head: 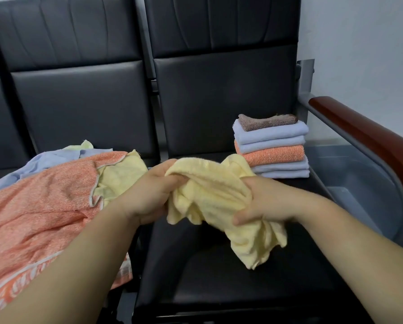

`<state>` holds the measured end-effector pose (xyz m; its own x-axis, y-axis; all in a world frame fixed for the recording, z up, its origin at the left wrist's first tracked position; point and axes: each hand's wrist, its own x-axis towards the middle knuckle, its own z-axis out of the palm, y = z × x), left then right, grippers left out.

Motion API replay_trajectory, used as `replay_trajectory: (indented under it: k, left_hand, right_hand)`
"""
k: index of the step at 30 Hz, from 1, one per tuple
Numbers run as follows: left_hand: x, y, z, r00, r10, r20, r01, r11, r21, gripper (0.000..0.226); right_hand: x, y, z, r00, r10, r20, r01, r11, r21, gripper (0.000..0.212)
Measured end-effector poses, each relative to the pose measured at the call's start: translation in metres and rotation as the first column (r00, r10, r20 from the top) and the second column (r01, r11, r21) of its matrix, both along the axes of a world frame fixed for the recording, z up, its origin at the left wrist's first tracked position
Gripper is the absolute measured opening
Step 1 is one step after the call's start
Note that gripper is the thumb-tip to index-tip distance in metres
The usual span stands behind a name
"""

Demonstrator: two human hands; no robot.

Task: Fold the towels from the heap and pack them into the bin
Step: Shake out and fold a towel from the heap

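Yellow towel [209, 197] bunching above chair seat [219, 284], spanning left-right between hands; left hand [149, 195] and right hand [265, 202] both clenching grip on cloth; loose tail drooping under right hand, nearer bin [359, 174].

Crumpled yellow towel [215, 197], held aloft

Heap [44, 206] on left chair [79, 101] — folded stack [271, 146] on right chair [219, 277], bin [354, 164] just right.

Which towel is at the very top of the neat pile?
The brown towel. It is the only brown one and smaller than the rest; the pale blue towels and the folded orange towel lie under it.
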<state>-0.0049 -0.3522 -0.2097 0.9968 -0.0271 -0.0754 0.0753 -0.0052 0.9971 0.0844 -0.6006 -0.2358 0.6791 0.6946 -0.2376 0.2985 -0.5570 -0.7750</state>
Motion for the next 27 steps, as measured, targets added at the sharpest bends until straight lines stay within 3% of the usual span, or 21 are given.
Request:
replay_trajectory:
  k: [2, 4, 7, 10, 12, 15, 17, 19, 21, 23, 25, 27]
  left_hand:
    - [0.002, 0.001, -0.002, 0.999, 0.039, -0.013, -0.039, 0.999, 0.002, 0.034]
    - [0.003, 0.001, -0.005, 0.999, 0.009, 0.034, -0.015, 0.981, 0.193, 0.047]
    - [0.004, 0.005, -0.006, 0.991, -0.127, 0.045, 0.083, 0.839, 0.537, 0.044]
    - [0.005, 0.012, -0.008, 0.991, -0.134, -0.019, 0.114, 0.751, 0.650, 0.027]
    - [0.004, 0.013, -0.007, 0.994, -0.112, -0.008, 0.096, 0.815, 0.572, 0.017]
    - [0.003, 0.006, -0.004, 0.999, -0.019, 0.048, 0.008, 0.975, 0.224, 0.023]
    - [0.004, 0.002, -0.001, 0.998, 0.033, 0.051, -0.029, 0.996, -0.081, 0.033]
    - [0.003, -0.003, 0.002, 0.997, 0.071, 0.013, -0.068, 0.983, -0.170, 0.028]
    - [0.000, -0.008, 0.004, 0.998, 0.062, 0.034, -0.062, 0.998, 0.017, 0.022]
    - [-0.001, -0.007, 0.002, 0.996, -0.038, 0.083, 0.008, 0.944, 0.329, 0.024]
    - [0.001, -0.001, -0.001, 0.987, -0.161, -0.013, 0.139, 0.801, 0.582, 0.033]
    - [0.002, 0.008, -0.006, 0.964, -0.184, -0.192, 0.266, 0.670, 0.693, 0.033]
  right_hand:
    - [-0.003, 0.004, -0.001, 0.971, 0.008, 0.238, 0.044, 0.976, -0.212, 0.026]
    - [-0.003, 0.005, 0.002, 0.961, -0.049, 0.271, 0.094, 0.983, -0.156, 0.011]
    - [0.006, -0.002, 0.007, 0.967, -0.202, 0.154, 0.200, 0.979, 0.030, 0.012]
    - [0.007, -0.009, 0.008, 0.952, -0.253, -0.175, 0.293, 0.918, 0.266, 0.020]
    - [0.006, -0.007, 0.006, 0.925, -0.200, -0.323, 0.317, 0.875, 0.366, 0.026]
    - [0.006, -0.005, 0.007, 0.930, -0.101, -0.353, 0.239, 0.896, 0.373, 0.044]
    - [0.003, -0.005, 0.010, 0.984, -0.058, -0.168, 0.087, 0.981, 0.171, 0.051]
    - [0.001, -0.002, 0.006, 0.997, -0.011, 0.081, 0.022, 0.990, -0.138, 0.040]
    - [-0.001, 0.002, 0.006, 0.979, -0.022, 0.202, 0.068, 0.972, -0.225, 0.023]
    - [0.003, -0.001, 0.006, 0.972, -0.088, 0.216, 0.127, 0.976, -0.175, 0.018]
    - [0.009, -0.009, 0.009, 0.976, -0.197, 0.091, 0.201, 0.979, -0.038, 0.019]
    - [0.012, -0.017, 0.011, 0.965, -0.222, -0.138, 0.241, 0.960, 0.140, 0.019]
